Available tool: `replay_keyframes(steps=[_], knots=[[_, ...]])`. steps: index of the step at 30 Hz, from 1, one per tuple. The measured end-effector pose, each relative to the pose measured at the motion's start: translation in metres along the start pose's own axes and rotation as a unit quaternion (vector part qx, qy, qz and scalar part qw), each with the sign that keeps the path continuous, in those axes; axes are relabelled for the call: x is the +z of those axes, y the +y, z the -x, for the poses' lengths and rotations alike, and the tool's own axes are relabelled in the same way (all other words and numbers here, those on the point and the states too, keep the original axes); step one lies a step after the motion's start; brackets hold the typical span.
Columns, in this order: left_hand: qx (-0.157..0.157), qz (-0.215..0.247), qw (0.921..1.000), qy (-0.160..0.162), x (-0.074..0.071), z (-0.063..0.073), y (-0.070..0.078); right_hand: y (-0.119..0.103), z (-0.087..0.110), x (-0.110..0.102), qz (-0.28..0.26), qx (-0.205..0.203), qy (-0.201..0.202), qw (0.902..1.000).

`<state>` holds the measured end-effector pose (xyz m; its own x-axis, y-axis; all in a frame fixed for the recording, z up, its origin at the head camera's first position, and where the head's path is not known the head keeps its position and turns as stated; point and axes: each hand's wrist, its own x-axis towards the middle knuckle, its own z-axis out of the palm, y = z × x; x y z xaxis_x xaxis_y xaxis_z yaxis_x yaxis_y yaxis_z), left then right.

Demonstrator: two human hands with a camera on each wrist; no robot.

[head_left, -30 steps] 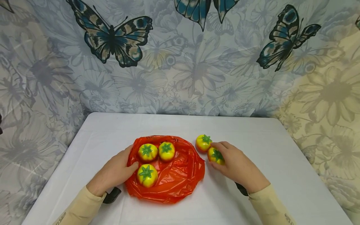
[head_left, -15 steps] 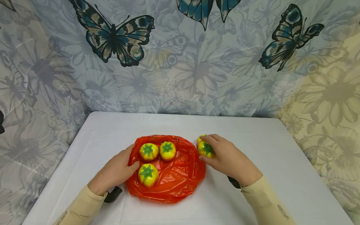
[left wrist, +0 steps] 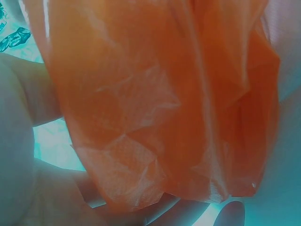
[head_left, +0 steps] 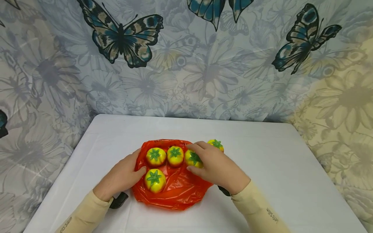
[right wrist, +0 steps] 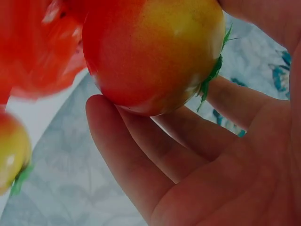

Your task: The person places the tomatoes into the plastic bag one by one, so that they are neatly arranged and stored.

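A red plastic bag (head_left: 180, 192), its rim spread into a round shape, lies on the table. My left hand (head_left: 123, 176) grips its left side, thumb over the rim; bag film (left wrist: 136, 103) fills the left wrist view. Three yellow-and-red tomatoes with green star-shaped tops sit on the bag: one back left (head_left: 155, 157), one beside it (head_left: 175, 156), one nearer the front (head_left: 155, 181). Over the bag's right part, my right hand (head_left: 218, 168) holds another tomato (head_left: 193, 158) between thumb and fingers. One more tomato (head_left: 216, 145) stands outside the bag, partly hidden behind that hand.
The white-covered table (head_left: 276, 168) extends around the bag on all sides. A patterned cloth backdrop (head_left: 204, 71) with large butterflies hangs behind and beside it. A black wrist device (head_left: 118, 200) sits under my left wrist.
My right hand has carried a tomato leftward from the table beside the bag to over it, passing the other loose tomato. The left hand keeps its grip on the bag.
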<state>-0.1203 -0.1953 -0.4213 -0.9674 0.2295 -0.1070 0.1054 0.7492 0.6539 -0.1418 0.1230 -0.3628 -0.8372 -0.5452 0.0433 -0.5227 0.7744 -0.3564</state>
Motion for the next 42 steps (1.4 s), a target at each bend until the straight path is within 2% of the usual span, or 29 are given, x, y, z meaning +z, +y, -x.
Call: replay_keyframes(steps=[11, 20, 42], knots=[[0.001, 0.003, 1.0000, -0.002, 0.000, 0.000, 0.003, -0.023, -0.005, 0.016, 0.016, -0.031, -0.038, 0.9987], [-0.004, 0.002, 1.0000, -0.004, 0.000, 0.000, 0.002, -0.036, -0.005, 0.029, 0.008, -0.032, -0.077, 0.9965], [0.003, 0.000, 1.0000, 0.001, 0.000, 0.001, 0.002, -0.042, -0.003, 0.050, 0.004, -0.027, -0.125, 0.9918]])
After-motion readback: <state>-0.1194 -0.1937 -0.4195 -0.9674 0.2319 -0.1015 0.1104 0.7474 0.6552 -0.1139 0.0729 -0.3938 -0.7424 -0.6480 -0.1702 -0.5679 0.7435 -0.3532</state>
